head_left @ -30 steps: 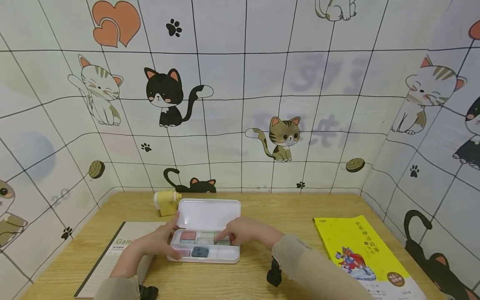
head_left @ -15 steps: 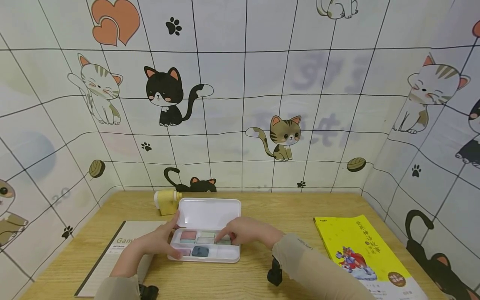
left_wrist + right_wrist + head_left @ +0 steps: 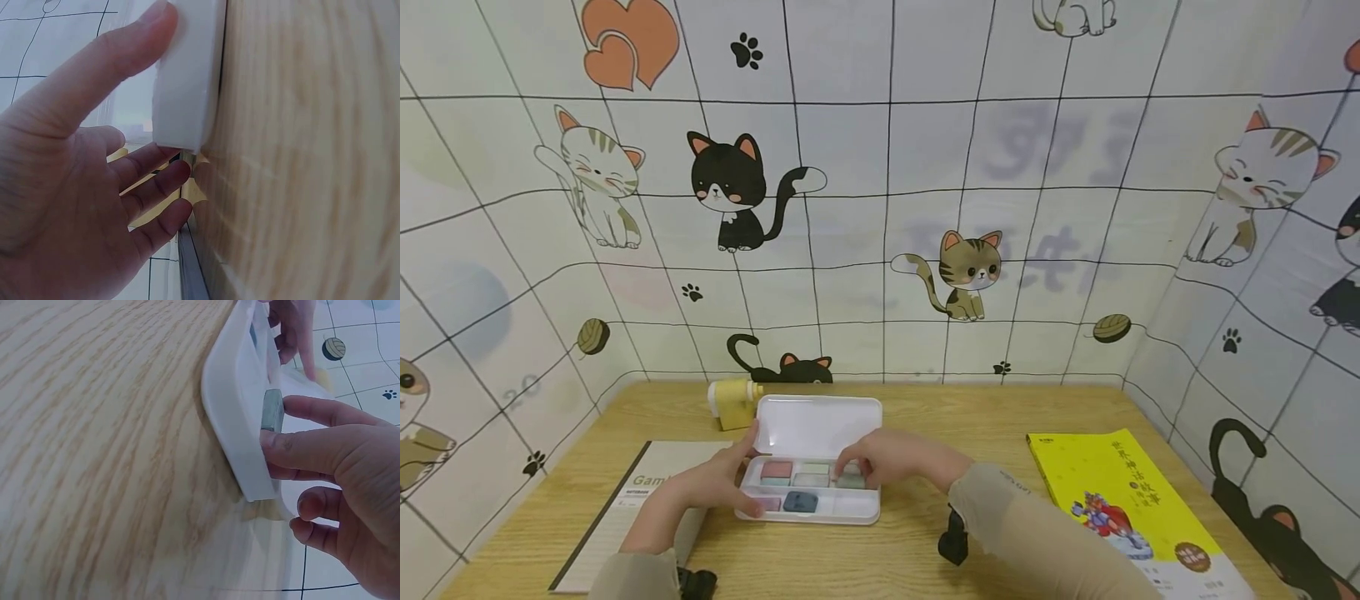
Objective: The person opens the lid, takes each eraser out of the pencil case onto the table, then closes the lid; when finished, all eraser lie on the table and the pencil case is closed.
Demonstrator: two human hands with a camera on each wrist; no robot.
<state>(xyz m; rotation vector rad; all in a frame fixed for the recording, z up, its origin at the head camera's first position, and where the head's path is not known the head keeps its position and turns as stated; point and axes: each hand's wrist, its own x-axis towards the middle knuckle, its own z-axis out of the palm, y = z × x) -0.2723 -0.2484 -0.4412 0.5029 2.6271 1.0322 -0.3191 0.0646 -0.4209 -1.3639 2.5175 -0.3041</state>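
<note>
An open white plastic box [image 3: 853, 507] lies on the table, its lid [image 3: 818, 425] folded back. Inside its back row sit small blocks, among them a pink one [image 3: 777, 469] and a pale one [image 3: 811, 481]. A dark blue block [image 3: 801, 502] and a lilac block [image 3: 768, 504] lie in the front row. My left hand [image 3: 718, 479] grips the box's left end, thumb at the front corner and index finger up by the lid. With thumb and index finger my right hand [image 3: 898, 458] pinches a grey-green block [image 3: 272, 411], which stands above the box's rim in the right wrist view.
A notebook [image 3: 625, 533] lies at the left, partly under my left forearm. Behind the box stands a yellow and white object [image 3: 733, 406]. A yellow book [image 3: 1097, 492] lies at the right. Cat-patterned cloth [image 3: 880, 208] encloses the table's back and sides.
My right index finger has drawn back from pointing into the back row, and the grey-green block shows more between finger and thumb. The left hand and box stay put.
</note>
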